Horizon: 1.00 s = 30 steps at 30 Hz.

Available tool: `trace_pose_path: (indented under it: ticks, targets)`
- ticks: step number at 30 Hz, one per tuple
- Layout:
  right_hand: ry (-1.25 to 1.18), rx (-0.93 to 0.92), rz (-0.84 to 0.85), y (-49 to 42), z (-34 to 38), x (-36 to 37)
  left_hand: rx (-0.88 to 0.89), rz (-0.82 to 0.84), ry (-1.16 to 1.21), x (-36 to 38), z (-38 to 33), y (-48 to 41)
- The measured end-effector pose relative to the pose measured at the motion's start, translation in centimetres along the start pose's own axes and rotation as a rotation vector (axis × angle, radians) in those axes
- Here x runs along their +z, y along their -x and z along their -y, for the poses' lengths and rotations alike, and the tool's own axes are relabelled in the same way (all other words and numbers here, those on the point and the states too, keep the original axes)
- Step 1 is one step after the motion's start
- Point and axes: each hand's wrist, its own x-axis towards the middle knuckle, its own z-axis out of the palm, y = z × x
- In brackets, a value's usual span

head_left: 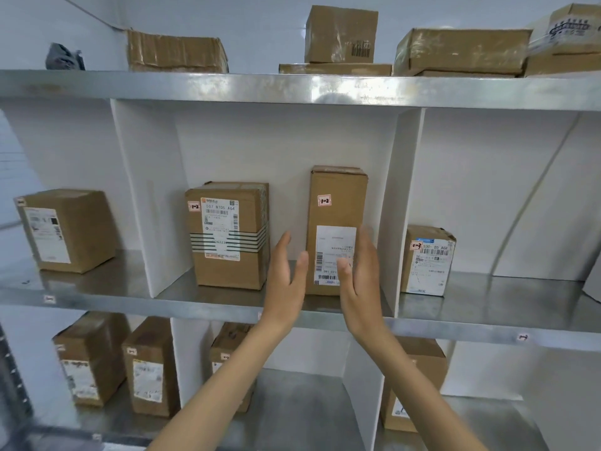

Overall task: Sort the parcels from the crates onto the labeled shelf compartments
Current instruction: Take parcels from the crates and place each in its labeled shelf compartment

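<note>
A tall brown parcel (336,206) tagged "1-2" stands upright in the middle compartment of the metal shelf (227,304). My left hand (287,278) is open just left of its lower part, fingers apart, a small gap between them and the box. My right hand (359,275) is open in front of the parcel's lower right corner, its thumb across the white label; whether it touches is unclear. To the left in the same compartment stands a wider parcel (229,234), also tagged "1-2".
White dividers (395,206) wall off the compartment. A parcel tagged "1-3" (427,260) sits in the right compartment, another parcel (66,229) in the left one. Several boxes stand on the lower shelf and on top. Small labels mark the shelf's front edge.
</note>
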Motion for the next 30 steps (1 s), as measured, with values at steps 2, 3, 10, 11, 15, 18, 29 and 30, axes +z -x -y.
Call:
trace_pose_path:
  ticks: [2, 3, 10, 11, 15, 18, 29, 30]
  targets:
    - [-0.021, 0.011, 0.027, 0.8, 0.8, 0.5, 0.014, -0.049, -0.022, -1.1, -1.0, 1.1]
    - [-0.042, 0.014, 0.04, 1.2, 1.4, 0.9, 0.02, -0.077, -0.036, -1.8, -1.4, 1.8]
    - [-0.178, -0.031, 0.225, 6.0, 7.3, 5.4, 0.01, -0.245, -0.159, -9.8, -4.3, 7.9]
    - [-0.196, -0.032, 0.268, 6.9, 8.2, 6.4, 0.0, -0.282, -0.178, -11.4, -4.6, 9.0]
    - [-0.321, -0.029, 0.438, 11.3, 12.7, 10.6, -0.038, -0.439, -0.296, -18.4, -5.8, 14.4]
    - [-0.401, -0.067, 0.571, 15.5, 16.6, 14.1, -0.076, -0.606, -0.37, -24.1, -6.9, 19.5]
    - [-0.611, -0.136, 1.083, 36.4, 30.5, 20.6, -0.31, -1.038, -0.623, -37.8, -13.9, 44.6]
    - [-0.615, -0.106, 1.145, 38.8, 31.0, 20.6, -0.352, -1.054, -0.642, -38.1, -14.3, 47.5]
